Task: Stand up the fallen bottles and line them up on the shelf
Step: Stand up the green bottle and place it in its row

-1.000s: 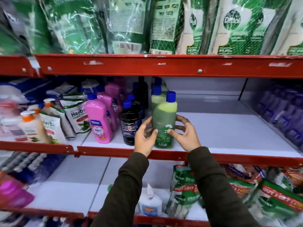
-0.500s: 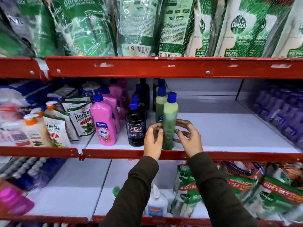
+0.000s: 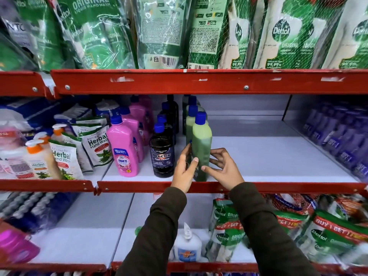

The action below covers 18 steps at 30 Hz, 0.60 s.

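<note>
Green bottle (image 3: 201, 148) upright at shelf front edge (image 3: 278, 187), just right of black Bactin bottle (image 3: 162, 154). Left hand (image 3: 184, 170) and right hand (image 3: 221, 166) pinch its lower body from both sides, likely steadying and squaring it with row behind.

Red metal shelving (image 3: 199, 81) fills the frame, its front rails chipped and bolted. The middle board (image 3: 268, 156) is pale grey and bare at centre right, with a grey back panel (image 3: 245, 105) behind. Green refill pouches (image 3: 163, 30) crowd the top; purple bottles (image 3: 338, 136) blur at the right edge. Lower right, netted pouches (image 3: 328, 230) lie heaped. Light is even and cool.
</note>
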### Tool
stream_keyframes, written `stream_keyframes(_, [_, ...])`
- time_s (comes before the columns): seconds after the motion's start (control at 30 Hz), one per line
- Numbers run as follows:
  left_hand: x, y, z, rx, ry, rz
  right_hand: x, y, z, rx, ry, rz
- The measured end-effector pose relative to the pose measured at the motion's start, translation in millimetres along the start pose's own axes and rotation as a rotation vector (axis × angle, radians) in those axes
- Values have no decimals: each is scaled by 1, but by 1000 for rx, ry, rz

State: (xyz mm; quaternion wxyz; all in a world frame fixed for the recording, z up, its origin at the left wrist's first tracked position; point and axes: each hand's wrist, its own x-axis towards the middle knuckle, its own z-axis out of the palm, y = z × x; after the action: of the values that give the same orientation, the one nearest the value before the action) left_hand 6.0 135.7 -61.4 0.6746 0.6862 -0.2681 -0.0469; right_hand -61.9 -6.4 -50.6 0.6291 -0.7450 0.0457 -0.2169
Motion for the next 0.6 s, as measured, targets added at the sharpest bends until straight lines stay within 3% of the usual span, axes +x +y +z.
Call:
stream_keyframes(0.33, [-10, 16, 12, -94, 119, -63, 1, 3, 1, -149, -1, -88])
stream_keyframes(0.6, [-13, 12, 5, -129, 177, -62, 8, 7, -9, -223, -50, -13])
